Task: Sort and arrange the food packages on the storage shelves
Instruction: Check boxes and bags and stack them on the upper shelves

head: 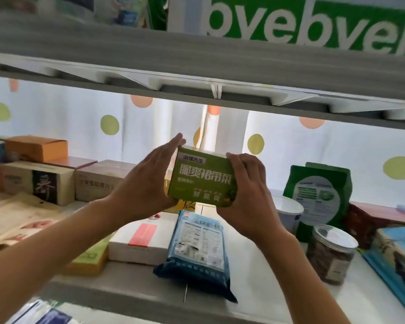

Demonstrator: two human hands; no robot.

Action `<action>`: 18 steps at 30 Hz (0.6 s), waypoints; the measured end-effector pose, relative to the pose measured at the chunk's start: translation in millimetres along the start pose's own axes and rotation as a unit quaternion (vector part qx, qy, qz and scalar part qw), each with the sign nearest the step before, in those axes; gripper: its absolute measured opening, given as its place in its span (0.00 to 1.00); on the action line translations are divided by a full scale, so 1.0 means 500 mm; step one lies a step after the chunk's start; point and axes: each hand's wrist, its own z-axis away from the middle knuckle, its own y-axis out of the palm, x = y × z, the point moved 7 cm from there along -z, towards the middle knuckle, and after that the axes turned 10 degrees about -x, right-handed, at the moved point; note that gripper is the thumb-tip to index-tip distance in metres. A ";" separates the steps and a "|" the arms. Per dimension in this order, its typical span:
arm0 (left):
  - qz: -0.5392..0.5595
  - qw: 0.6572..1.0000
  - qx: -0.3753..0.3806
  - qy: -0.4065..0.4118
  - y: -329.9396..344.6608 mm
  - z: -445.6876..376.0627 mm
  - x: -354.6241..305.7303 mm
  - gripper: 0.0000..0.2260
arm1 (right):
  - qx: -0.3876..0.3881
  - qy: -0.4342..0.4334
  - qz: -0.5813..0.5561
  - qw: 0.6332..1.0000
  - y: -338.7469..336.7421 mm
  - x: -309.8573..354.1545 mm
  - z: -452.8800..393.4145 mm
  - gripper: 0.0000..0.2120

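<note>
Grey storage shelf [136,293], dotted curtain behind | green rectangular cardboard box [200,177] held above shelf middle | left hand [147,181], right hand [246,185]: both grips clasp box ends | sorting unfinished; blue plastic pouch [197,249] overhangs front edge

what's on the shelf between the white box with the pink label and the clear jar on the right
In the head view, a blue bag lies flat between the white box and the clear jar, one end overhanging the shelf's front edge.
</note>
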 end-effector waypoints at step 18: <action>0.179 0.984 -0.013 0.006 -0.221 0.138 0.008 0.44 | 0.056 -0.003 0.135 0.989 -0.187 0.365 0.063 0.46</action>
